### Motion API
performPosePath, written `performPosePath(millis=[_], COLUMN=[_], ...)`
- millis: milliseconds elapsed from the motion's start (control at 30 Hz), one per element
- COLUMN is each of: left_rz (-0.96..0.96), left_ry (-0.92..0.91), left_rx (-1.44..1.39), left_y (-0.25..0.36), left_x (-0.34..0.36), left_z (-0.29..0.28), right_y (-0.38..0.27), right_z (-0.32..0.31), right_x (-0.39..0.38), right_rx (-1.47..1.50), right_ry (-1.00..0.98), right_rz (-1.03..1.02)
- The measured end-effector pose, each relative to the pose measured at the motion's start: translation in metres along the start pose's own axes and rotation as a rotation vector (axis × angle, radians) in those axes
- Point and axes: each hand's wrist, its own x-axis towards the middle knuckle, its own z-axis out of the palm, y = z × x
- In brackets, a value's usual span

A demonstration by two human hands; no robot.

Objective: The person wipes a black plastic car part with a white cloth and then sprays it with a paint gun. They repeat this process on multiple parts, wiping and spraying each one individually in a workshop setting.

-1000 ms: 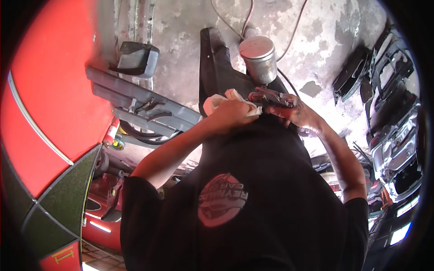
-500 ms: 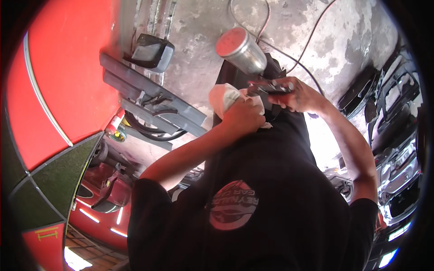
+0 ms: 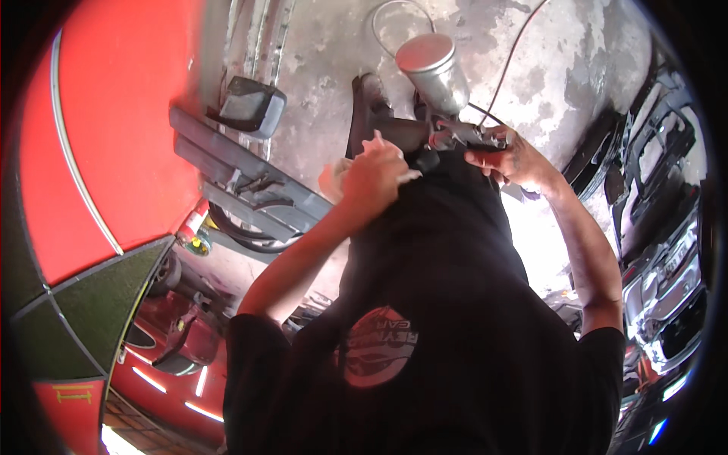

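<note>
My right hand (image 3: 522,161) is closed around the handle end of a spray gun (image 3: 459,135), held out in front of my body. A silver metal cup (image 3: 438,76) with a round lid stands up from the gun, tilted a little away. My left hand (image 3: 371,182) grips a crumpled whitish cloth (image 3: 332,180); its folds stick out on both sides of the fingers. The cloth and the gun are apart, with my dark trousers showing between them.
Dark grey trim panels (image 3: 250,178) and a black mirror housing (image 3: 254,106) lie to the left, beside a large red panel (image 3: 144,136). A thin hose (image 3: 516,57) runs over the worn concrete floor (image 3: 334,45). Black car parts (image 3: 660,167) are piled at the right.
My left hand has pulled the cloth leftward, away from the gun. The gun and its cup have shifted slightly right, and the cup stands more upright.
</note>
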Motion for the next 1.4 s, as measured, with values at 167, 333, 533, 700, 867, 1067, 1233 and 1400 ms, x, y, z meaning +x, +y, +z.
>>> performPosePath(millis=[167,333,533,700,867,1067,1233,1400], left_rz=[-0.485,-0.55,-0.792,-0.838,-1.038,-0.999,-0.847,-0.308], left_ry=[0.006,0.158,-0.022,-0.251,-0.233,-0.227,0.352,-0.029], left_rx=[-0.753,-1.325,-1.475,-1.224,-1.372,-0.823,-0.907,-0.526], left_y=[-0.04,-0.065,-0.05,-0.075,-0.075,-0.11,-0.11,-0.151], left_x=[0.032,0.013,-0.016,-0.036,-0.069,-0.093,-0.006,0.032], left_z=[-0.024,0.042,0.074,0.084,0.072,0.032,-0.03,0.05], right_y=[0.003,0.015,0.061,0.125,0.094,0.116,0.097,0.095], right_z=[-0.009,-0.005,0.01,0.05,0.076,0.11,0.103,0.096], right_x=[-0.008,-0.005,0.011,0.084,0.105,0.13,0.13,0.122], right_rx=[0.079,0.155,0.113,-0.041,0.115,-0.018,0.067,0.358], right_ry=[0.232,0.206,0.231,0.299,0.218,0.084,0.039,0.075], right_rz=[-0.065,-0.32,0.024,-0.133,0.014,-0.079,0.056,0.224])
